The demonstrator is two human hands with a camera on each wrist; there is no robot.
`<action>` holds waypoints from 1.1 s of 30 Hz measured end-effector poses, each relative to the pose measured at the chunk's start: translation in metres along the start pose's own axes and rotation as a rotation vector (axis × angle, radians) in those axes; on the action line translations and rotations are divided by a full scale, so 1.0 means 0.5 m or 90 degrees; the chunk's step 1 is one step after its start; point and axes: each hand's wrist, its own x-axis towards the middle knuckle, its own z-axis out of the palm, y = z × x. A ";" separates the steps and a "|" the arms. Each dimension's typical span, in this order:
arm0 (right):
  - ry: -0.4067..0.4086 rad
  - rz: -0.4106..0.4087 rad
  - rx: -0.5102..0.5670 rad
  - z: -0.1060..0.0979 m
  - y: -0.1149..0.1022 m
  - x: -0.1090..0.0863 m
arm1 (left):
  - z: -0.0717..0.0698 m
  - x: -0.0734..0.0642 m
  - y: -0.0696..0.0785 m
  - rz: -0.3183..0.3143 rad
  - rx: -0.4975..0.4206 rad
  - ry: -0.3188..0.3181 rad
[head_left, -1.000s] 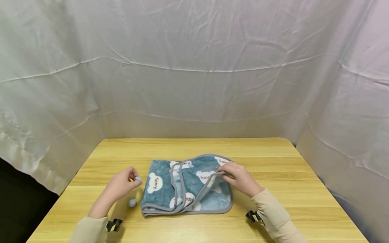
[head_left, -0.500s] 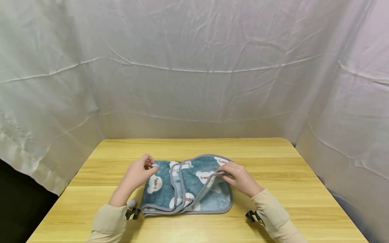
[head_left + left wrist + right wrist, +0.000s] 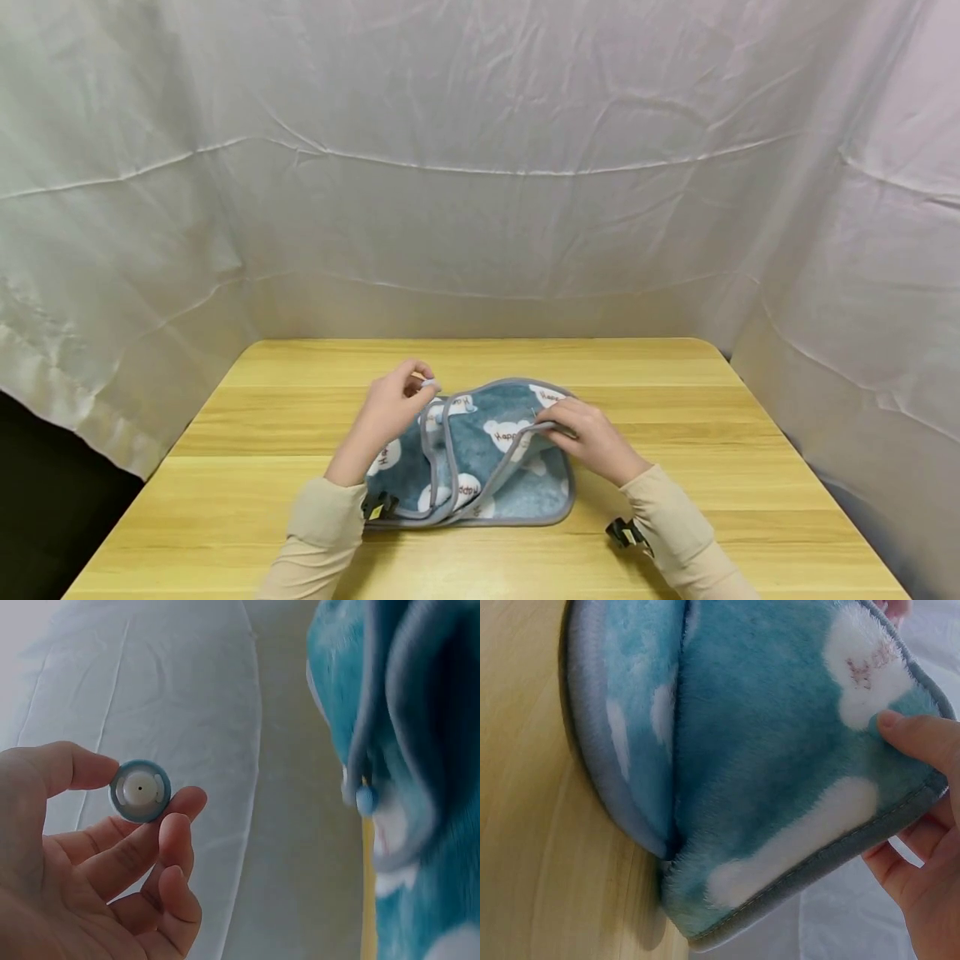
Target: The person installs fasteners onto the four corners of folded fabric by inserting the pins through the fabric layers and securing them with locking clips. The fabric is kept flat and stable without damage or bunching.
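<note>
A pale curtain (image 3: 480, 208) is hanging behind and to both sides of the worktop (image 3: 675, 417). On the worktop the blanket (image 3: 480, 450) is lying folded, its long axis running left to right, its rounded end pointing right and its front edge facing the person. Its left end is lying partly behind the left forearm, and its right end is lying just beside the right hand (image 3: 588, 437).

The right forearm is slanting forward and to the left, the hand pinching a flap's grey edge between thumb and fingers and holding it raised off the layer beneath. The left forearm is slanting forward and to the right, the left hand (image 3: 390, 408) hovering above the blanket's back left part.

That hand is pinching a disc (image 3: 140, 788) between thumb and fingertips, its other fingers curling loosely. The disc is turning its flat face, white in the middle, toward the left wrist camera. Smallest of all, a blue bead (image 3: 366, 800) is sitting beside the blanket's grey binding.
</note>
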 end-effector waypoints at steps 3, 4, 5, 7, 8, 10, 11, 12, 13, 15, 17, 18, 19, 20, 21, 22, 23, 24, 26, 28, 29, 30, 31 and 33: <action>-0.001 0.001 -0.001 -0.001 0.000 0.000 | 0.018 0.007 0.013 0.009 -0.019 0.002; -0.002 0.001 -0.002 -0.001 0.000 0.000 | 0.025 0.009 0.017 0.014 -0.026 0.002; -0.001 0.000 -0.003 -0.001 0.000 0.000 | 0.032 0.011 0.021 0.019 -0.032 0.002; 0.000 0.000 -0.002 -0.001 0.000 0.000 | 0.046 0.017 0.028 0.031 -0.054 0.000; 0.000 -0.001 -0.001 -0.001 0.000 0.000 | 0.054 0.020 0.031 0.041 -0.067 -0.001; 0.001 -0.001 0.001 -0.001 0.001 0.000 | 0.071 0.027 0.035 0.055 -0.082 -0.003; 0.001 -0.001 0.002 0.000 0.001 0.000 | 0.080 0.030 0.037 0.059 -0.092 -0.004; 0.000 -0.001 0.002 0.000 0.002 -0.001 | 0.088 0.033 0.040 0.064 -0.101 -0.005; 0.000 0.000 0.003 0.000 0.002 -0.001 | 0.096 0.036 0.042 0.068 -0.107 -0.004; -0.001 0.002 0.003 0.000 0.002 -0.001 | 0.110 0.041 0.047 0.067 -0.117 -0.005; -0.001 0.003 0.003 0.001 0.002 0.000 | 0.122 0.043 0.052 0.067 -0.130 -0.007; -0.001 0.003 0.002 0.001 0.002 0.000 | 0.128 0.044 0.054 0.064 -0.133 -0.008; -0.001 0.003 0.002 0.001 0.002 0.000 | 0.134 0.045 0.056 0.061 -0.139 -0.010; 0.000 0.002 0.002 0.001 0.002 0.000 | 0.139 0.046 0.057 0.057 -0.150 -0.013; 0.000 0.001 0.002 0.001 0.002 0.000 | 0.145 0.047 0.058 0.053 -0.162 -0.017; 0.002 -0.001 0.001 0.001 0.002 0.000 | 0.150 0.048 0.058 0.046 -0.176 -0.021; 0.003 -0.003 0.001 0.001 0.002 0.000 | 0.156 0.048 0.059 0.038 -0.192 -0.027; 0.003 -0.004 0.001 0.001 0.002 0.001 | 0.162 0.049 0.059 0.025 -0.213 -0.034; 0.005 -0.008 0.002 0.002 0.002 0.001 | 0.172 0.049 0.059 0.002 -0.256 -0.054; 0.006 -0.014 0.003 0.003 0.003 0.002 | 0.182 0.048 0.059 -0.028 -0.296 -0.077; 0.006 -0.015 0.004 0.003 0.003 0.001 | 0.186 0.046 0.059 -0.041 -0.314 -0.091; 0.007 -0.016 0.003 0.004 0.004 0.001 | 0.190 0.046 0.059 -0.053 -0.332 -0.104; 0.008 -0.018 0.002 0.004 0.004 0.001 | 0.194 0.044 0.059 -0.058 -0.344 -0.116; 0.008 -0.018 0.000 0.005 0.004 0.001 | 0.202 0.043 0.059 -0.074 -0.373 -0.137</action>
